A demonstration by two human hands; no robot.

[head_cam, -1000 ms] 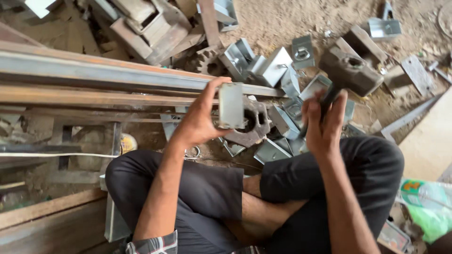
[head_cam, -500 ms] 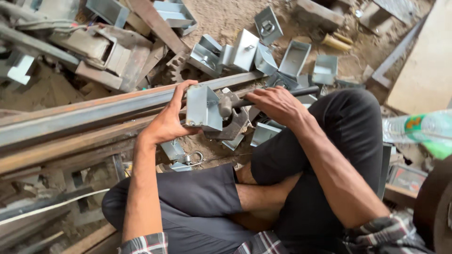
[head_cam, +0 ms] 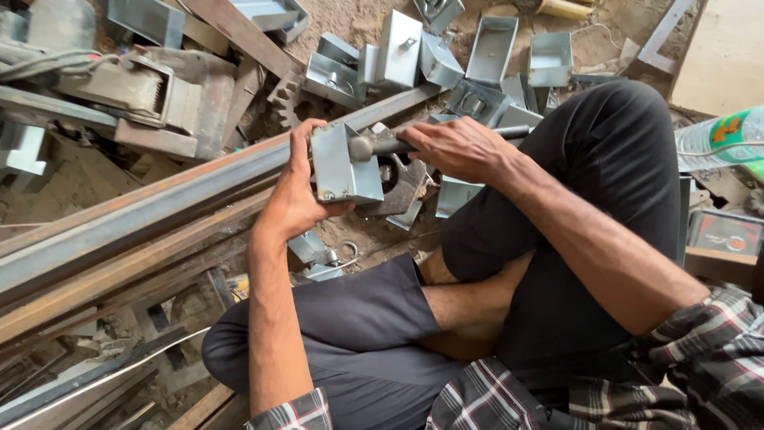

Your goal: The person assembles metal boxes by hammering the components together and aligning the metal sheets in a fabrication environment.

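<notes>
The grey metal bracket (head_cam: 344, 163) sits clenched in our left hand (head_cam: 296, 203), braced against the long rusty rail (head_cam: 159, 211), while our right hand (head_cam: 458, 147) grips a hammer (head_cam: 382, 146) whose head touches it. We judge a glancing strike could catch our left thumb, or knock the bracket off the rail into the loose metal boxes (head_cam: 493, 52) scattered beyond.

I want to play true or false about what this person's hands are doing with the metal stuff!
1. The left hand holds a small grey metal box. True.
2. The right hand grips a hammer. True.
3. The hammer's head is far from the box. False: it sits right at the box's top edge.
4. The person stands at a table. False: they sit cross-legged on the ground among scrap.
5. More grey metal boxes lie on the dirt beyond the hands. True.
6. The long rusty steel bars lie on the person's right. False: on the left.
</notes>
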